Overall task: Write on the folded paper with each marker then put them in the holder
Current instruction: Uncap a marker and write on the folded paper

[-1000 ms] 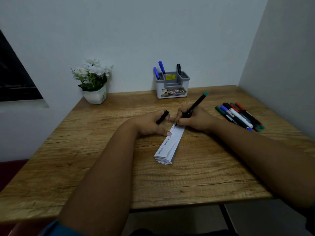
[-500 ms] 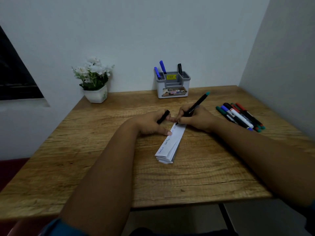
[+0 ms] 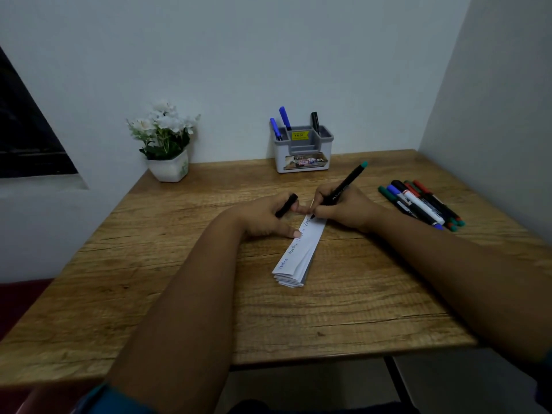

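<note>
A folded white paper strip (image 3: 301, 252) lies on the wooden table (image 3: 179, 309), with handwritten words along its left edge. My right hand (image 3: 346, 209) grips a black marker with a teal end (image 3: 348, 182), its tip touching the far end of the paper. My left hand (image 3: 268, 218) holds the marker's black cap (image 3: 286, 206) while its fingertips press on the paper's left edge. The grey holder (image 3: 303, 150) stands at the back against the wall with two blue markers (image 3: 280, 122) and a black one (image 3: 315, 122) in it.
A bunch of several capped markers (image 3: 422, 204) lies on the table to the right of my right hand. A white pot of white flowers (image 3: 165, 144) stands at the back left. Walls close the back and right sides.
The marker tip has crept a little farther along the paper as a word grows. My left hand stays in place with the cap.
</note>
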